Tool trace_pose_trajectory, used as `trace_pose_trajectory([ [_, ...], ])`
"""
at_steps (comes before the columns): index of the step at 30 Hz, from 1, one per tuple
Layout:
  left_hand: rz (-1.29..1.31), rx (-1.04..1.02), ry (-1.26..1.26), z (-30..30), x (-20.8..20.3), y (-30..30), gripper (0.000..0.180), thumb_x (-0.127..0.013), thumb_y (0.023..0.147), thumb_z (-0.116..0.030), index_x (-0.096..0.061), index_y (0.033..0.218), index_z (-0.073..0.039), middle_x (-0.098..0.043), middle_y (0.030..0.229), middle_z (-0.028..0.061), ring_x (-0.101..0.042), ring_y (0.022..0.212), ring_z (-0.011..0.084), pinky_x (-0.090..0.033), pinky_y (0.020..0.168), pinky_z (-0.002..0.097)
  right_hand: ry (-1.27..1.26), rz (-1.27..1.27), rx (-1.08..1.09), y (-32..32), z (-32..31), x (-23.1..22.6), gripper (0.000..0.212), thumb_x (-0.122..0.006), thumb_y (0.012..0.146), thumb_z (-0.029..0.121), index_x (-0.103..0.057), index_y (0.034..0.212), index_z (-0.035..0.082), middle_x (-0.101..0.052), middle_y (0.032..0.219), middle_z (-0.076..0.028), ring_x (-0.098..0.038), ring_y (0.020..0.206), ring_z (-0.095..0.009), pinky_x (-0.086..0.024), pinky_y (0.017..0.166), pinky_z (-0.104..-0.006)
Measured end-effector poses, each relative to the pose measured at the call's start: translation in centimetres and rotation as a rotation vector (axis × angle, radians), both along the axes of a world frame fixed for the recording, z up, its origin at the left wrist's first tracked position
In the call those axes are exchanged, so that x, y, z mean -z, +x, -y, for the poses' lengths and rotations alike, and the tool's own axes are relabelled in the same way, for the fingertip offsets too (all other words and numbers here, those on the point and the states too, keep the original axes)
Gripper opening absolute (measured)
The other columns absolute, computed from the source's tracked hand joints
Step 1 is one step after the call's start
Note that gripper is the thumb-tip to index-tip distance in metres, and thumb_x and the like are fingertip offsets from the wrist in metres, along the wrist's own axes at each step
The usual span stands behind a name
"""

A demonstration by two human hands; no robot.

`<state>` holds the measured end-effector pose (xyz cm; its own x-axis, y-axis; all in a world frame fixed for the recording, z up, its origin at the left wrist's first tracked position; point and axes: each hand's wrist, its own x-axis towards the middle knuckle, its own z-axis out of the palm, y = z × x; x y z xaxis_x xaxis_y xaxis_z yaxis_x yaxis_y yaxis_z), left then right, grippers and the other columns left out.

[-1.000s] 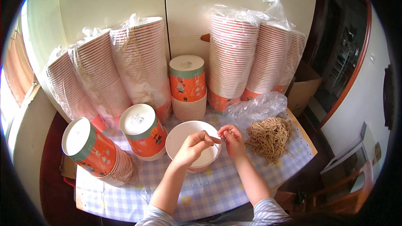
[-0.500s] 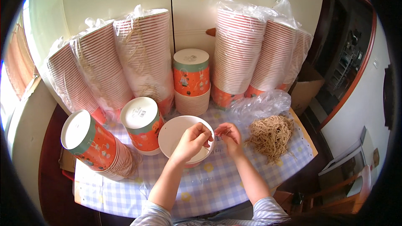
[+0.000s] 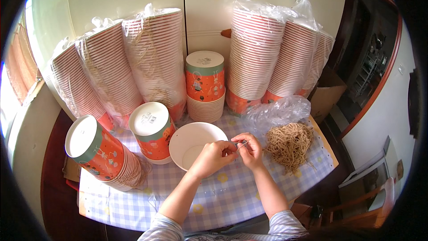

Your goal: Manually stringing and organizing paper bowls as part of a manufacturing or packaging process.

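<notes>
Above the right rim of an upright white paper bucket, my two hands meet at the fingertips. My left hand has its fingers closed in a pinch; whatever is between them is too small to tell. My right hand is also pinched, on a short thin strand whose kind is unclear. Left of the bucket, an orange and green paper bucket stands upside down. Right of my right hand lies a heap of tan cords.
Upside-down orange bucket stacks stand at the left and back middle. Tall plastic-wrapped bucket stacks line the back left and back right. A crumpled clear plastic bag lies behind the cords. A blue checked cloth covers the table.
My left hand has moved right, from over the bucket's opening to its right rim. The right hand has shifted slightly right, and a thin strand now shows at its fingertips.
</notes>
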<state>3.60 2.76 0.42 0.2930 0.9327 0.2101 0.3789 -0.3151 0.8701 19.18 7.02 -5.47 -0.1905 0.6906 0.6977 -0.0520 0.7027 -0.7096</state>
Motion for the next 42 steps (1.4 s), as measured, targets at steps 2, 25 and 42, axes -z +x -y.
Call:
trace_pose_trajectory([
  [2,0.001,-0.015,-0.061,0.2,-0.2,0.1,0.018,-0.062,0.075,-0.012,-0.062,0.089,0.001,-0.062,0.07,0.0111,-0.059,0.063,0.0148,-0.048,0.061,0.0279,-0.075,-0.006,-0.04,0.2,0.0,0.4,0.017,-0.053,0.08,0.004,-0.055,0.096,0.001,-0.06,0.09,-0.008,-0.056,0.081,-0.015,-0.045,0.071,-0.0271],
  [25,0.16,0.109,-0.044,-0.9,0.5,-2.3,0.016,-0.055,0.08,-0.013,-0.06,0.086,0.001,-0.063,0.072,0.0076,-0.06,0.071,0.0142,-0.047,0.068,0.0281,-0.332,-0.127,-0.344,-0.5,0.3,0.8,0.022,-0.059,0.08,0.0,-0.052,0.101,0.003,-0.058,0.093,-0.004,-0.056,0.081,-0.009,-0.046,0.068,-0.021],
  [42,0.053,0.048,0.038,-0.9,0.3,-2.6,0.013,-0.058,0.079,-0.007,-0.059,0.089,0.001,-0.065,0.078,0.0084,-0.062,0.074,0.0146,-0.048,0.069,0.0282,-0.183,-0.155,-0.185,-0.4,0.0,0.7,0.008,-0.054,0.084,0.004,-0.055,0.092,0.002,-0.056,0.086,-0.004,-0.054,0.078,-0.009,-0.045,0.071,-0.0221],
])
